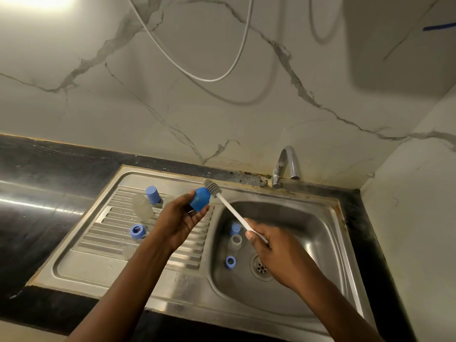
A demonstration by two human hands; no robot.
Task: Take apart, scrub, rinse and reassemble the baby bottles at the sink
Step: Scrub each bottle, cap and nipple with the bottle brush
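My left hand (181, 219) grips a blue bottle cap (200, 199) over the drainboard's right side. My right hand (270, 250) holds the white handle of a bottle brush (230, 208); its grey bristle head (212, 188) touches the cap's upper edge. On the drainboard lie a clear bottle (142, 207), another blue cap (153, 194) and a blue screw ring (137, 232). In the sink basin (308, 233) sit a clear bottle body (235, 241) with a blue part (235, 228) behind it and a blue ring (230, 262).
The steel sink (345, 243) sits in a black counter (29, 218) against a marble wall. A chrome tap (286, 166) stands at the back right of the basin, with no water visible. The drain (261, 267) is beside my right hand. A white hose (209, 79) hangs above.
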